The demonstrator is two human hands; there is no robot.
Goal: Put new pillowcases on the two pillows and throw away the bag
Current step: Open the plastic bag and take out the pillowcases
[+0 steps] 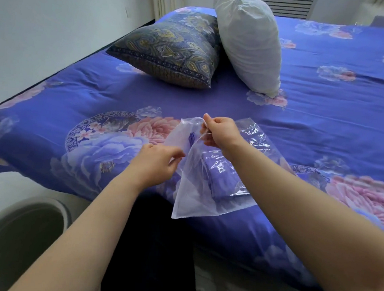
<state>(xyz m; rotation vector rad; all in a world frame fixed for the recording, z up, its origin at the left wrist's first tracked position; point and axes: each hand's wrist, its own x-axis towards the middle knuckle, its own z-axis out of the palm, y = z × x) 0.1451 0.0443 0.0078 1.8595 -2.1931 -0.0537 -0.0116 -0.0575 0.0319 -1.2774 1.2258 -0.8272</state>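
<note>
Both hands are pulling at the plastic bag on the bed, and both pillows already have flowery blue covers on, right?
Not quite. In the head view only the patterned pillow wears a cover; the white pillow leaning on it is bare. The rest holds: the left hand and right hand both pinch the plastic bag on the bed.

Blues, pinks and white across the bed

The bedspread (323,122) is violet-blue with large pink and pale blue flowers and a ringed medallion; one pillow (170,47) wears dark blue paisley in gold and olive, the other pillow (249,43) is plain white; the bag (197,190) is clear and frosted white, with violet-blue folded cloth (222,181) inside; the wall (48,24) is white.
</note>
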